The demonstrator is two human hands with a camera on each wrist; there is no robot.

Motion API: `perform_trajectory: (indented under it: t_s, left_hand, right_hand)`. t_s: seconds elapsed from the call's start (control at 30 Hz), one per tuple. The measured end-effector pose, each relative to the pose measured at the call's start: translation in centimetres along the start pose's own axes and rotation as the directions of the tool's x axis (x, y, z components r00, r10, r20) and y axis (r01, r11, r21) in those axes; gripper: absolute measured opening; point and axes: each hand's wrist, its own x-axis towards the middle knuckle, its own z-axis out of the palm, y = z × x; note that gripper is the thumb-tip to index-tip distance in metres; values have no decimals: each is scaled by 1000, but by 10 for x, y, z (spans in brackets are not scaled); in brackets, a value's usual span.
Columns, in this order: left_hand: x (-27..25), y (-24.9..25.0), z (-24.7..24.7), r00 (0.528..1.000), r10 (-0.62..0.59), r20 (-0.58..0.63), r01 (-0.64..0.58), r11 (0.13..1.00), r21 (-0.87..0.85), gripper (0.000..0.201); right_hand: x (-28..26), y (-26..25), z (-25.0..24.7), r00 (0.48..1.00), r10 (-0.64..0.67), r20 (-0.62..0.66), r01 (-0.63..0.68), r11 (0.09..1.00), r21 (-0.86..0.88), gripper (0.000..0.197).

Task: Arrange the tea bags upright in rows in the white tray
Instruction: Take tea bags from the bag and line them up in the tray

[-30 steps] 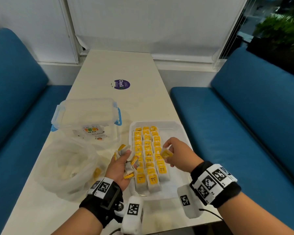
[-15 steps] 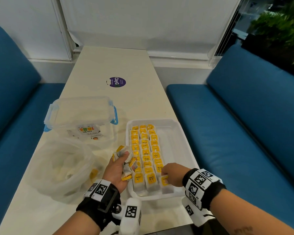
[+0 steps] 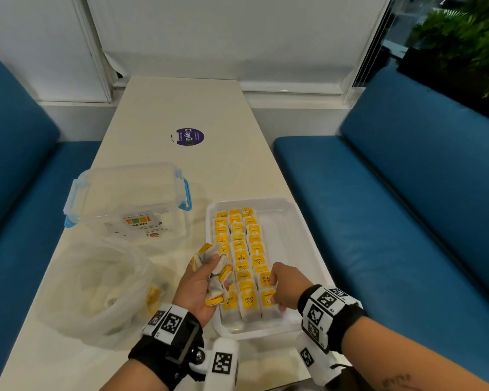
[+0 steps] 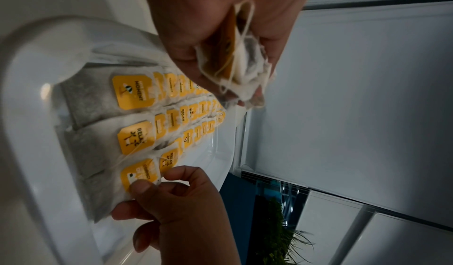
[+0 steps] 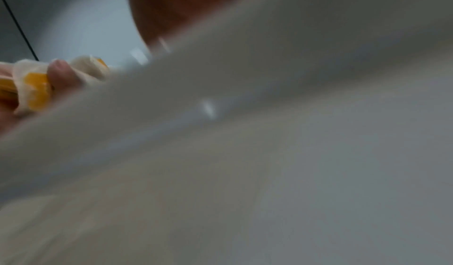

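The white tray (image 3: 294, 249) lies on the table in front of me and holds three rows of tea bags (image 3: 242, 249) with yellow tags, leaning one on another. My left hand (image 3: 206, 280) grips a bunch of loose tea bags (image 3: 215, 266) just left of the tray; the same bunch (image 4: 241, 69) shows in the left wrist view. My right hand (image 3: 280, 289) is at the near end of the right row, thumb and fingers pinching the front tea bag (image 4: 137, 174) there. The right wrist view is blurred, filled by the tray rim (image 5: 220, 94).
A clear plastic bag (image 3: 96, 289) with a few tea bags lies left of the tray. Behind it stands a clear lidded box (image 3: 130, 198) with blue clips. A purple sticker (image 3: 189, 136) marks the table farther back. Blue benches (image 3: 393, 221) flank the table.
My right hand carried a tea bag from mid-tray down to the near end of the right row and now holds it there. The left hand stayed put with its bunch.
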Motion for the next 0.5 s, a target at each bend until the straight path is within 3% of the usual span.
perform_trajectory:
  t_s: [0.07, 0.17, 0.33, 0.5]
  left_hand:
    - [1, -1, 1, 1000, -12, 6, 12, 1000, 13, 18]
    - [0, -1, 5, 999, -26, 20, 26, 1000, -2, 17]
    - [1, 0, 13, 998, -53, 28, 53, 999, -8, 15]
    - [4, 3, 23, 998, -55, 27, 56, 998, -37, 12]
  right_hand:
    - [2, 1, 2, 1000, 17, 7, -17, 1000, -6, 41]
    - [1, 1, -2, 999, 16, -37, -15, 1000, 6, 34]
    - [-13, -2, -34, 988, 4, -153, 34, 968, 247, 20]
    - [-33, -24, -76, 951, -151, -271, 236, 920, 313, 13]
